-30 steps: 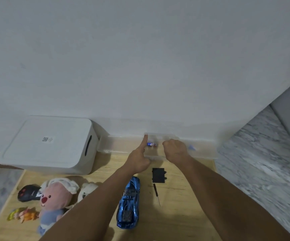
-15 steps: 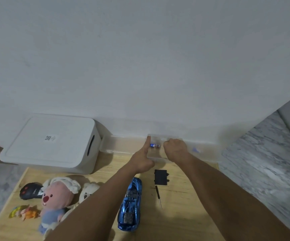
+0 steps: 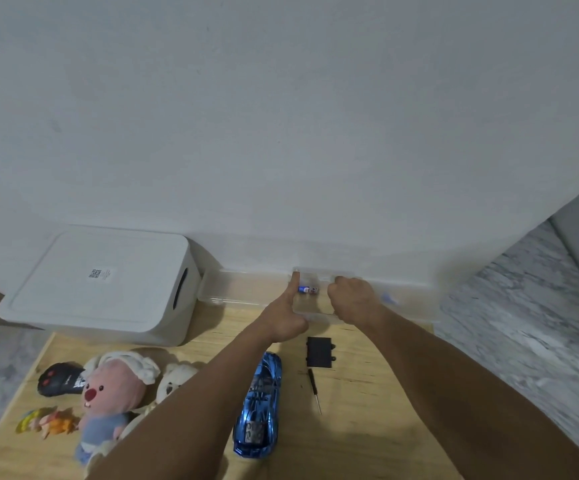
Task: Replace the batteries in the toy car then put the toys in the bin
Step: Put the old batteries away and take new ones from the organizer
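Both hands at small clear plastic battery case [image 3: 312,308] by wall. Left hand [image 3: 286,315] grips its edge, thumb up; right hand [image 3: 348,301] curled over case, what it holds: can't tell. Blue-labelled battery [image 3: 308,289] lies inside. Shiny blue toy car [image 3: 258,405] on wooden board, w/ black cover [image 3: 320,352] & small screwdriver [image 3: 314,389] beside. Steady case w/ left, pinch battery w/ right. Vs earlier: hands barely moved.

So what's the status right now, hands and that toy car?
Left hand and right hand both grip the clear box by the wall, battery inside. Blue toy car on the mat, black cover off. Nothing in the way.
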Action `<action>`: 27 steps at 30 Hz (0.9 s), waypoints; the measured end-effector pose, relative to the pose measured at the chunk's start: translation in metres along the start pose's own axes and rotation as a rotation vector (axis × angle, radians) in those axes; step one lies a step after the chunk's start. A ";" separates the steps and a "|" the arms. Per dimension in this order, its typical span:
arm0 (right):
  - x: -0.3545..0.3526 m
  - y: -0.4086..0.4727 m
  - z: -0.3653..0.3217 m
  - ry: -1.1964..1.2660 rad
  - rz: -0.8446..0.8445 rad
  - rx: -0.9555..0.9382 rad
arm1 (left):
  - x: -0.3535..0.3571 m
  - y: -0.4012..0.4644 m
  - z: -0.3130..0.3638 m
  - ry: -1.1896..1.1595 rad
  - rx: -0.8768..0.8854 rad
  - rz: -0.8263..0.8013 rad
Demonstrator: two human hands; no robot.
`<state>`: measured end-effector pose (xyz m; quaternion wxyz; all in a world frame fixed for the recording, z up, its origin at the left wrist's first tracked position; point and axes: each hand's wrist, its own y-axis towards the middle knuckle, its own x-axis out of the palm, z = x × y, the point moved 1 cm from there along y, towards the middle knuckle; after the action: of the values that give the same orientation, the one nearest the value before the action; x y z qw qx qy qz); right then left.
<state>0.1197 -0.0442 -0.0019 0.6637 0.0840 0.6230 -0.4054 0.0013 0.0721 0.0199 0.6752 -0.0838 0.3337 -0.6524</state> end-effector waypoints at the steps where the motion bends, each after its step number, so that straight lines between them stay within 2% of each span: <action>1: 0.000 -0.001 0.001 0.020 0.014 0.006 | 0.000 0.000 0.000 -0.005 -0.001 -0.002; 5: -0.003 -0.007 0.004 0.243 0.122 0.081 | 0.000 0.000 0.001 -0.024 -0.007 0.007; 8: -0.003 -0.012 -0.004 0.743 0.173 0.298 | -0.001 0.001 0.001 -0.040 -0.009 0.007; 11: 0.001 -0.010 -0.016 1.323 0.122 0.522 | -0.001 0.000 0.001 -0.041 -0.013 -0.001; 14: -0.001 -0.010 -0.021 1.733 0.070 0.674 | 0.000 0.000 0.001 -0.043 -0.005 -0.009; 16: -0.004 -0.010 -0.025 1.910 0.012 0.685 | 0.000 0.002 0.000 -0.045 0.002 -0.008; 20: -0.010 -0.008 -0.027 2.007 -0.055 0.674 | 0.000 0.002 -0.002 -0.041 0.025 -0.017; 27: -0.001 0.007 -0.027 1.758 -0.083 0.662 | -0.002 0.004 -0.006 -0.048 0.021 -0.012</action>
<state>0.1043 -0.0223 -0.0093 -0.1174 0.5219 0.7563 -0.3765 0.0011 0.0764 0.0142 0.6797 -0.0943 0.3102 -0.6579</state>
